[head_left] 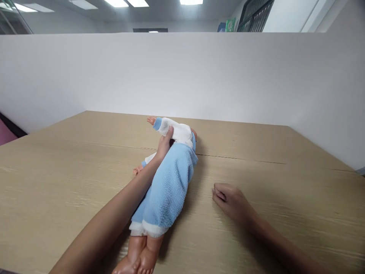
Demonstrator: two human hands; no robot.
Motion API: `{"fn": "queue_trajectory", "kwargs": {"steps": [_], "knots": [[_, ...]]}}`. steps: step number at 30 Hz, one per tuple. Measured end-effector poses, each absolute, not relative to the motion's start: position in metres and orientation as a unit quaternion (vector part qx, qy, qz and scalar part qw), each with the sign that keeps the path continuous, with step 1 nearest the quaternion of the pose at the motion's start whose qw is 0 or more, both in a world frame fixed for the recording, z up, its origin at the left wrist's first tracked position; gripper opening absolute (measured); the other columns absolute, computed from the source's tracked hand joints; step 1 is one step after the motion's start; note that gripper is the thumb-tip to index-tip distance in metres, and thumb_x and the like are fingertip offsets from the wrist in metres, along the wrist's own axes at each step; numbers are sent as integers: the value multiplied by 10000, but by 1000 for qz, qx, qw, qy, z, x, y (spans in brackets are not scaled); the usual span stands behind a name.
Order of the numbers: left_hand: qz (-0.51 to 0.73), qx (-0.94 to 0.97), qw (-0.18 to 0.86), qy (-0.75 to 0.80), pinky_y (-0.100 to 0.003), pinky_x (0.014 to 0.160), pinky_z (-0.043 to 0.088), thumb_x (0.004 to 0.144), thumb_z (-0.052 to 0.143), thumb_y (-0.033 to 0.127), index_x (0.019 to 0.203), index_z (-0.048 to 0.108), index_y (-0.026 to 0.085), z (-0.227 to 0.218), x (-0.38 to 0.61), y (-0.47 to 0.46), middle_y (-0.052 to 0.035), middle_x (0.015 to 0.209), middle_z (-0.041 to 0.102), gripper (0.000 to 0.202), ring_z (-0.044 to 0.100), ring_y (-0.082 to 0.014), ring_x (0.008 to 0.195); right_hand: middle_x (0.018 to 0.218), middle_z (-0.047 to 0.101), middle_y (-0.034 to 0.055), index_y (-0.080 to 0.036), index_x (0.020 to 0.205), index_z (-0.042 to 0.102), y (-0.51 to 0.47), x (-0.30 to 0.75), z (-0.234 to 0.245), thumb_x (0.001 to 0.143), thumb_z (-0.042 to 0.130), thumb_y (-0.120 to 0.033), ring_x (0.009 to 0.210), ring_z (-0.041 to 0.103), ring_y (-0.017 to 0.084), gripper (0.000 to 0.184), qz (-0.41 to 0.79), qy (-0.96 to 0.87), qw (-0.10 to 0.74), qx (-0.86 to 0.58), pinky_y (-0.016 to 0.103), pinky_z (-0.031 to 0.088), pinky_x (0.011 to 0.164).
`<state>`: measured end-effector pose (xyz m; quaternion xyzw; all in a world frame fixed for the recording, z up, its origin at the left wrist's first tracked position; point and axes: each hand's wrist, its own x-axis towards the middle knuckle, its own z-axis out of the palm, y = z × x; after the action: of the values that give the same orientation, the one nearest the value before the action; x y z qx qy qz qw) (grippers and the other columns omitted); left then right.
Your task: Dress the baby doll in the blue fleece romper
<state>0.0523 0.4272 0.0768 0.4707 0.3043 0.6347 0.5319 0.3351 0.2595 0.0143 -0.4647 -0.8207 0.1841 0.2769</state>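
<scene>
A baby doll (172, 182) in fluffy blue trousers and a white top with blue cuffs is tilted on its side over the table, its bare feet toward me. Its head is hidden behind the body. My left hand (165, 142) grips the doll's upper body near one white sleeve, the thumb showing on top and the other fingers out of sight. One small doll hand points to the far left; the other rests lower, beside my left forearm. To the right of the doll, my right hand (229, 201) is closed in a loose fist, apart from it, with nothing visible in the fingers.
The wood-patterned table (285, 182) has a thin seam running across it. A white wall (182, 76) stands along its far edge and right side. Something pink and black (10, 129) shows at the left edge. Ceiling lights and a green package (230, 25) appear beyond the wall.
</scene>
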Motion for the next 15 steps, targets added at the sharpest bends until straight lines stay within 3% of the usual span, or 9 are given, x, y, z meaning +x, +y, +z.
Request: {"fn": "queue_trajectory", "kwargs": {"steps": [3, 8, 12, 15], "knots": [[645, 447, 543, 299, -514, 1244, 475, 887, 807, 668, 1393, 674, 144, 80, 63, 421, -131, 1336, 781, 740, 623, -370, 1429, 670, 455, -36, -257, 746, 223, 260, 333, 16, 806, 498, -74, 645, 406, 170, 336, 201, -816, 276, -466, 340, 266, 641], [633, 516, 491, 304, -502, 1220, 483, 914, 759, 696, 1335, 709, 161, 80, 78, 414, -114, 1326, 775, 682, 649, -361, 1378, 645, 409, -53, -253, 696, 257, 265, 337, 13, 825, 577, -131, 630, 365, 153, 366, 288, -754, 329, -490, 325, 258, 628], [599, 583, 427, 344, -501, 1220, 454, 926, 750, 674, 1292, 718, 176, 83, 94, 407, -112, 1331, 765, 619, 634, -362, 1361, 643, 352, -67, -264, 698, 331, 279, 343, 8, 965, 663, -375, 613, 360, 150, 439, 349, -675, 409, -506, 311, 290, 603], [554, 670, 331, 368, -501, 1194, 449, 984, 700, 598, 1232, 721, 192, 87, 111, 401, -123, 1308, 760, 476, 644, -364, 1308, 754, 576, -26, -258, 855, 536, 291, 348, 8, 921, 769, -553, 674, 534, 175, 383, 448, -580, 484, -478, 315, 447, 640]]}}
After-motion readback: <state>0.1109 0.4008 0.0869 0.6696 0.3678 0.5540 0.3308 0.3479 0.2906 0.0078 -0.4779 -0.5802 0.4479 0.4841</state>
